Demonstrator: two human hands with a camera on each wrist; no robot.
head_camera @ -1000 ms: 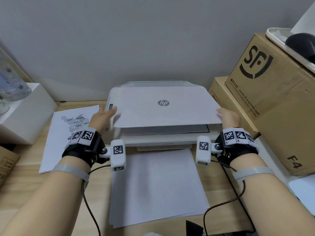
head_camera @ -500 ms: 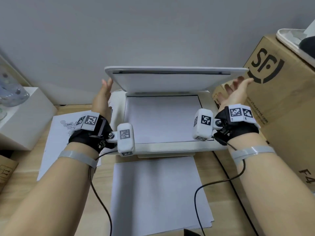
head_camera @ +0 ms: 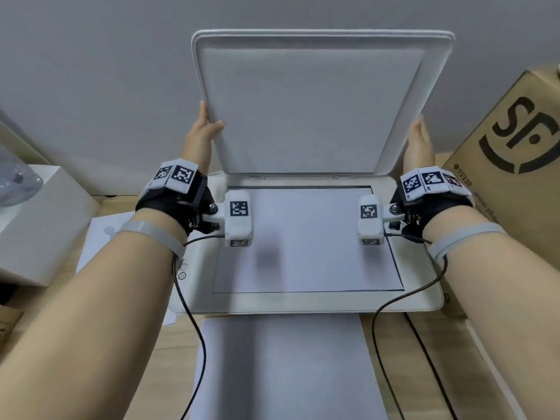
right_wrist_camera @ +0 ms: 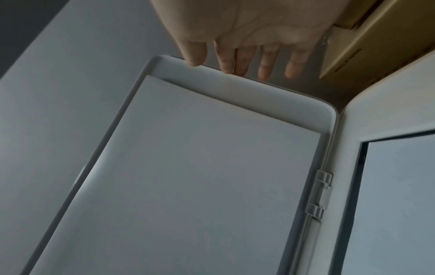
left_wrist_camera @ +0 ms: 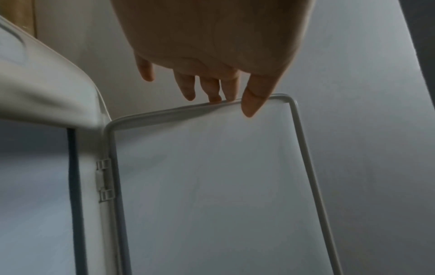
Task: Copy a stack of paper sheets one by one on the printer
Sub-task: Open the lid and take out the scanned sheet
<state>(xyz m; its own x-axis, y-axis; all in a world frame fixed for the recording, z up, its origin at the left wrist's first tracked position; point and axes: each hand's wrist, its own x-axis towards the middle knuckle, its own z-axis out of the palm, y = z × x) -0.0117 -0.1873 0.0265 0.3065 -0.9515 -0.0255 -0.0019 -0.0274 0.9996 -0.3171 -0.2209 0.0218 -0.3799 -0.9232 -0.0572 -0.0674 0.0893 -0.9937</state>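
The scanner lid (head_camera: 318,107) of the printer (head_camera: 306,303) is raised nearly upright at 12 o'clock, hinged along the far edge of the glass. It is steadied at both side edges by the hands. The left hand (head_camera: 201,136) is set against the lid's 9 o'clock edge: in the left wrist view its fingers (left_wrist_camera: 213,89) are seen straight and loosely spread, tips touching the rim, with the thumb lying over the lid's inner face. The right hand (head_camera: 419,144) is placed at the lid's 3 o'clock edge, fingers (right_wrist_camera: 243,59) extended and relaxed, tips at the rim; nothing is gripped by either hand.

A white sheet (head_camera: 306,241) is seen lying flat on the scanner glass, inside the dark border. A stack of paper sheets (head_camera: 288,368) lies on the wooden worktop (head_camera: 169,344) at 6 o'clock, just in front of the printer. A printed sheet (head_camera: 100,234) lies at 9 o'clock beside the printer, partly hidden by the left forearm. A cardboard box (head_camera: 512,165) stands at 3 o'clock, close beside the printer, and a white box (head_camera: 39,225) is seen at 9 o'clock.
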